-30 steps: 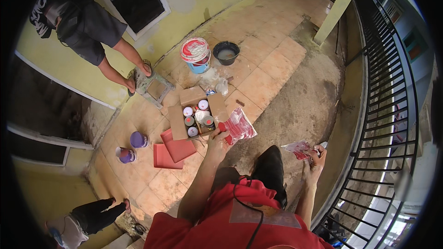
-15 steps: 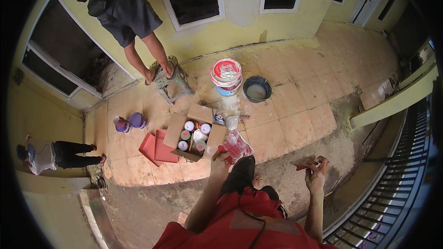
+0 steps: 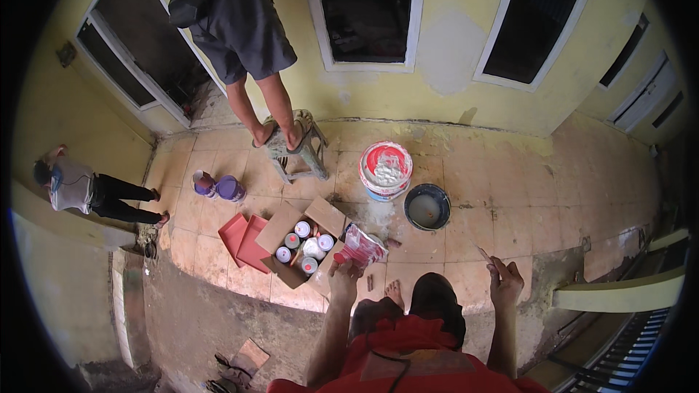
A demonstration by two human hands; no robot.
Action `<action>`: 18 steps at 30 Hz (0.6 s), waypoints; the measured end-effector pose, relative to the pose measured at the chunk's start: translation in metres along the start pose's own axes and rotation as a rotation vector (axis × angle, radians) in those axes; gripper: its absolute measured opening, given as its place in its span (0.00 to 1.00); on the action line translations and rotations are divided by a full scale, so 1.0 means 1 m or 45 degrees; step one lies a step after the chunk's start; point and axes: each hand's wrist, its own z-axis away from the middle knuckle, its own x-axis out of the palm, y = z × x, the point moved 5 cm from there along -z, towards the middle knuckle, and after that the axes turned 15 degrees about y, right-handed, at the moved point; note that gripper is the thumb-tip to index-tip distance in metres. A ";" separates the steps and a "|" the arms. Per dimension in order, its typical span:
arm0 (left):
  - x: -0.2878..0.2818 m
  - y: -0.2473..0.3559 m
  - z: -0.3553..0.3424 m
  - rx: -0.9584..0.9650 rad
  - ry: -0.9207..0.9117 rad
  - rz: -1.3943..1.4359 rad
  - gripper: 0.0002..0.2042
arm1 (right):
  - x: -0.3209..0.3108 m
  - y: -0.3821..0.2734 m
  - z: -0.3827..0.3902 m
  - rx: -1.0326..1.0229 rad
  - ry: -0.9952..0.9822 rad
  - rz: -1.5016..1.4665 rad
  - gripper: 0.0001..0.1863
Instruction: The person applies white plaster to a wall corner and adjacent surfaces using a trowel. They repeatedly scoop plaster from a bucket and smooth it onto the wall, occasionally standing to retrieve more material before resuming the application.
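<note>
In my left hand (image 3: 345, 271), closed around its red grip, is a flat red board (image 3: 365, 246) smeared with white paste. My right hand (image 3: 504, 280) is raised on the other side of my body, its fingers closed on a thin putty knife (image 3: 482, 252) seen nearly edge-on. Just left of the board stands an open cardboard box (image 3: 282, 220) packed with several cans (image 3: 302, 229). Ahead of me is a red and white bucket (image 3: 385, 169) with white paste inside and on its rim. A black basin (image 3: 427, 207) of cloudy liquid sits at its right.
A person (image 3: 247, 44) in dark shorts stands on a stained stool (image 3: 298, 147) by the yellow wall. Another person (image 3: 95, 189) is at the far left wall. Red trays (image 3: 246, 241) and purple buckets (image 3: 231, 188) lie left of the box. A metal railing (image 3: 619, 349) runs at the lower right.
My view has shifted forward, with the tiled step closer and a bare foot on it. Both hands still hold their tools; the putty knife has turned from broadside to nearly edge-on.
</note>
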 end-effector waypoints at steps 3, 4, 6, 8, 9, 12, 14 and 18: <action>0.028 -0.005 -0.029 0.012 0.091 0.001 0.06 | 0.067 0.006 -0.040 -0.098 -0.052 -0.026 0.13; 0.042 -0.006 -0.035 0.008 0.157 0.000 0.06 | 0.091 0.011 -0.053 -0.135 -0.073 -0.050 0.13; 0.061 -0.017 -0.056 -0.020 0.261 -0.021 0.06 | 0.155 0.023 -0.075 -0.206 -0.182 -0.142 0.15; 0.064 -0.040 -0.099 0.109 0.290 -0.206 0.06 | 0.217 0.030 -0.092 -0.178 -0.373 -0.276 0.17; 0.069 -0.056 -0.127 0.152 0.304 -0.233 0.06 | 0.260 0.031 -0.109 -0.125 -0.459 -0.360 0.18; 0.075 -0.100 -0.190 0.169 0.387 -0.228 0.04 | 0.378 0.041 -0.119 0.111 -0.785 -0.922 0.19; 0.098 -0.120 -0.234 0.052 0.461 -0.077 0.04 | 0.459 0.067 -0.115 0.340 -1.025 -1.071 0.20; 0.112 -0.186 -0.349 0.092 0.540 -0.291 0.06 | 0.601 0.073 -0.142 0.209 -1.076 -0.695 0.19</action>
